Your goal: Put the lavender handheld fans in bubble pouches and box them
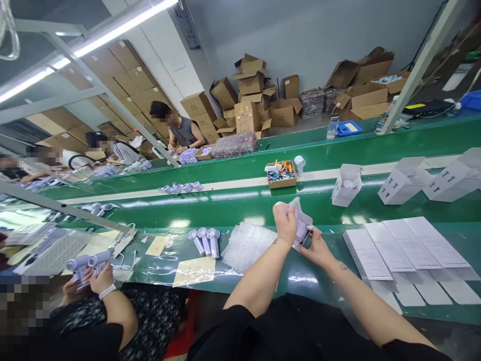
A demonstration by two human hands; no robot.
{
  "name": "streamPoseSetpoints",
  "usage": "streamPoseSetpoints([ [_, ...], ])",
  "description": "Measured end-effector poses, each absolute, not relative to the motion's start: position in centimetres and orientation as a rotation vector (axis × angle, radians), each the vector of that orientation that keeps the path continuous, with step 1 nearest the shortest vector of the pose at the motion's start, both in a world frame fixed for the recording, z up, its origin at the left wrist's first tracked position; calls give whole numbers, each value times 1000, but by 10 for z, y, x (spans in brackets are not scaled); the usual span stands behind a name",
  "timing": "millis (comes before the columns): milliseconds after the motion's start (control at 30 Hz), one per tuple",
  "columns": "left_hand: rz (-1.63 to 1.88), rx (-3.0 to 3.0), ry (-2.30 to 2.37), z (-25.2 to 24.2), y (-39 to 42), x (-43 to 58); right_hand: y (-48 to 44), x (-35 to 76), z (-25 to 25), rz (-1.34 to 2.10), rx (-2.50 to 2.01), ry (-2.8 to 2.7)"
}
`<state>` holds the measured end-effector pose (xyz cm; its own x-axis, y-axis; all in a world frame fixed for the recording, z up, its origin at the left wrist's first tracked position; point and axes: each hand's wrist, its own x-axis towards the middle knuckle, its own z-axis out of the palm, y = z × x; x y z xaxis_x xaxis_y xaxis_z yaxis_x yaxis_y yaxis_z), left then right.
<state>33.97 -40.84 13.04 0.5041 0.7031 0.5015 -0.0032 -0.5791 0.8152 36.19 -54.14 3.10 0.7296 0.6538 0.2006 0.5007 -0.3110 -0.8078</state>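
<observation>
Black shirt [300, 328], lilac item [302, 228] clasped between left grip [285, 223] and right grip [318, 247]

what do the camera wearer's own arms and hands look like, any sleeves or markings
Short black sleeves leave both forearms bare. A small dark tattoo-like mark shows near the left hand's wrist; another sits on the forearm behind the right hand.

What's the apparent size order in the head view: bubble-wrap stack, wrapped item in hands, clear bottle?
1. Bubble-wrap stack
2. Wrapped item, partly covered
3. Clear bottle, farthest, so true size unsure
</observation>
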Motion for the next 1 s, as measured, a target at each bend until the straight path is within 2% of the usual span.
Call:
streamPoseSetpoints([
  [67,1195,1863,738,126,-412,341,-539,363,29,214,-1993,-862],
  [133,1163,1940,672,117,-423,335,-539,365,26,237,-1951,-891],
  [267,805,2255,212,115,-435,313,-546,368,22,299,-1866,-973],
  [367,490,2385,111,137,-413,305,-548,371,22,264,-1864,-957],
  [467,351,2465,193,158,-394,306,-545,374,24,290,-1846,-964],
  [633,472,2528,418,157,-407,312,-542,382,24,336,-1788,-987],
  [767,195,2431,779,166,-402,309,-543,387,23,380,-1742,-1048],
  [867,-35,2564,538,187,-392,307,-541,389,22,412,-1693,-1090],
  [1000,7,2827,235,196,-397,300,-539,392,18,463,-1634,-1017],
])
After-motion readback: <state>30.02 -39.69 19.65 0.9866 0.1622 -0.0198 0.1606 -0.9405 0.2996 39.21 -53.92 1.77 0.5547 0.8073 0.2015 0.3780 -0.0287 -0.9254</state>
